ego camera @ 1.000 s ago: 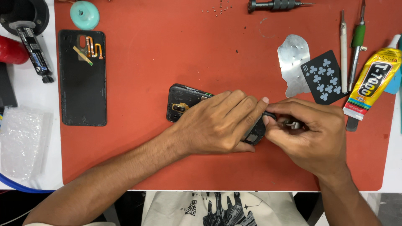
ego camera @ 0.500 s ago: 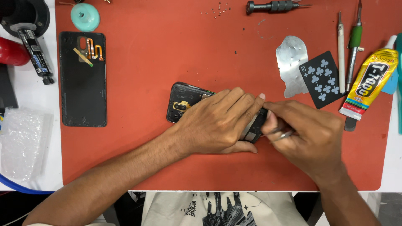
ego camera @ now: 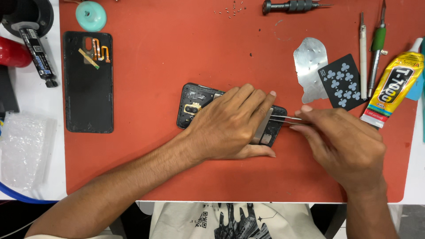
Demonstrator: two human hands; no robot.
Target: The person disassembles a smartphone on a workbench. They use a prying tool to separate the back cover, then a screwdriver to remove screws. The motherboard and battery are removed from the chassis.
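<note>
Phone: opened, back off, lying mid-mat, toward its front edge.
Left hand: pressed flat over the phone, pinning it steady.
Right hand: pinching tweezers, tips at the phone's right end.
Back cover: parked near the mat's left edge.

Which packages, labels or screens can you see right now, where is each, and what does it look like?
Glue tube: right edge of the red mat, tilted, yellow with a black label and a white nozzle.
Black tube: upper left, off the mat, slim, with a white label.
Bubble wrap: left edge, clear, crumpled.
No screen shows.
</note>
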